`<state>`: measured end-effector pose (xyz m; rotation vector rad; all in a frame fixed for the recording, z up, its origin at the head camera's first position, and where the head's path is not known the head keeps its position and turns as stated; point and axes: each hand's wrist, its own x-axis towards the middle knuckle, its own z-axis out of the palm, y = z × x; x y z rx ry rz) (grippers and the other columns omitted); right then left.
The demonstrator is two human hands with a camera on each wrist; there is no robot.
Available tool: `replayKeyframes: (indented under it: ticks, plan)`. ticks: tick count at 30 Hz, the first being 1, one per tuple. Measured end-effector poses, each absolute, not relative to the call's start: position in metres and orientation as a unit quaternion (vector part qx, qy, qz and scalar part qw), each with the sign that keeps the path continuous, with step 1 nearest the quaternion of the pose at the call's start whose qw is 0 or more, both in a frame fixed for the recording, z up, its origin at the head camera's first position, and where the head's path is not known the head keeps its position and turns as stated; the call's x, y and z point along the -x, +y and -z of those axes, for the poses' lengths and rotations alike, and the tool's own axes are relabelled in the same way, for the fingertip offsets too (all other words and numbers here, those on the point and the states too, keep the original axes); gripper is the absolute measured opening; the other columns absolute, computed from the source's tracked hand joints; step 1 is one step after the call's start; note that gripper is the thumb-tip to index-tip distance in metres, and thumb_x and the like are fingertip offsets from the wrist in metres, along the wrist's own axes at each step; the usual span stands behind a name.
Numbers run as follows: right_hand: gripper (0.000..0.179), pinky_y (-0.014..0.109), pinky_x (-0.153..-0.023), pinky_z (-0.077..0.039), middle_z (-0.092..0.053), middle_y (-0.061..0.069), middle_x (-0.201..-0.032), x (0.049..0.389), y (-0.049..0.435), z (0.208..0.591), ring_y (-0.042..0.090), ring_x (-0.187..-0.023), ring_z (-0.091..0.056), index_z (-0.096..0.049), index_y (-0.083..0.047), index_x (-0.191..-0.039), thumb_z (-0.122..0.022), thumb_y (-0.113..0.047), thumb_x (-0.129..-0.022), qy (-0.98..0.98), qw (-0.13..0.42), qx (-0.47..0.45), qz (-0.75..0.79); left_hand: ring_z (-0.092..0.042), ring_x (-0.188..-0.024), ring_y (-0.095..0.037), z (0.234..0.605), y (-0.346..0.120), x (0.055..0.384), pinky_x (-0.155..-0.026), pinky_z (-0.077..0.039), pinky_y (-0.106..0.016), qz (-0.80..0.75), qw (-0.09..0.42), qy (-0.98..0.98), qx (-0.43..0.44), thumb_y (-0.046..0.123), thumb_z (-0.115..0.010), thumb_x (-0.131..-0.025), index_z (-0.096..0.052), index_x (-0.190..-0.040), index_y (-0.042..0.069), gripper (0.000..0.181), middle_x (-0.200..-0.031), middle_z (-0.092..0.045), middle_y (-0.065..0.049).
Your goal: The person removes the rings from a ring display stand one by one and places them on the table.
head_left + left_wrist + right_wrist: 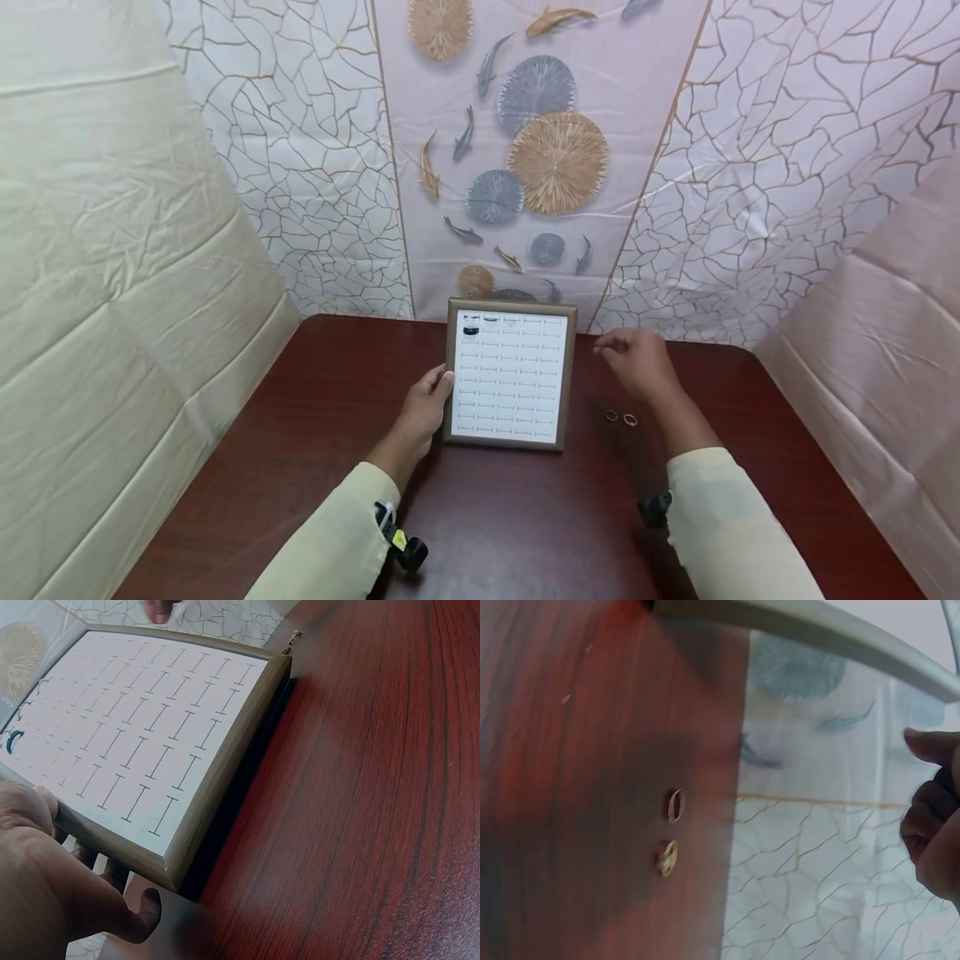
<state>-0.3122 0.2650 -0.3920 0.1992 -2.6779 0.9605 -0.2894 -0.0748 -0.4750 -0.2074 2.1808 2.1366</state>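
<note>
A brown-framed white ring display board [509,377] leans back above the table, printed with rows of short barred lines. My left hand [424,408] grips its left edge, thumb on the front of the frame. Several small rings sit at its top left, among them a dark ring [470,332]; the faint ones are hard to make out. To the right of the board, my right hand [639,360] is raised with fingers curled, thumb near the forefinger. Nothing shows between those fingertips. Below that hand lie two gold-coloured rings, a plain ring [676,805] and an ornate ring [667,859].
The dark red wooden table [495,525] spans the view. A patterned cloth backdrop [315,150] hangs behind its far edge, and pale cloth [112,275] closes the left side. Each sleeve carries a small black wrist camera [411,553].
</note>
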Motion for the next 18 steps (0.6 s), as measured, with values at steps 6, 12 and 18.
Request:
replayKeyframes:
  ticks: [6,12,18]
  plan:
    - [0.012,0.026,-0.052,-0.033,-0.040,-0.004,-0.059,0.307,0.239,0.374,0.011,-0.053,-0.036,-0.084,-0.002,-0.107,-0.074,-0.007,-0.102,-0.902,0.229,-0.077,-0.358,-0.040,-0.160,-0.033,0.475,-0.075,0.290,-0.135,-0.030,-0.053,-0.696,0.036,0.714,0.065,0.035,-0.055,-0.117,-0.045,-0.167,0.009,0.057,-0.169,-0.050,-0.016]
    - [0.010,0.028,-0.059,-0.038,-0.037,-0.007,-0.057,0.306,0.213,0.363,0.015,-0.057,-0.037,-0.084,-0.003,-0.105,-0.075,-0.007,-0.103,-0.895,0.236,-0.107,-0.363,-0.044,-0.157,-0.032,0.473,-0.075,0.288,-0.134,-0.033,-0.053,-0.693,0.036,0.717,0.069,0.036,-0.054,-0.117,-0.045,-0.167,0.010,0.057,-0.167,-0.052,-0.016]
    - [0.009,0.029,-0.060,-0.038,-0.040,-0.004,-0.058,0.307,0.194,0.357,0.017,-0.060,-0.039,-0.084,-0.003,-0.105,-0.076,-0.006,-0.101,-0.898,0.233,-0.131,-0.349,-0.048,-0.151,-0.031,0.475,-0.073,0.288,-0.131,-0.037,-0.053,-0.690,0.036,0.720,0.067,0.036,-0.053,-0.117,-0.046,-0.166,0.010,0.056,-0.163,-0.055,-0.016]
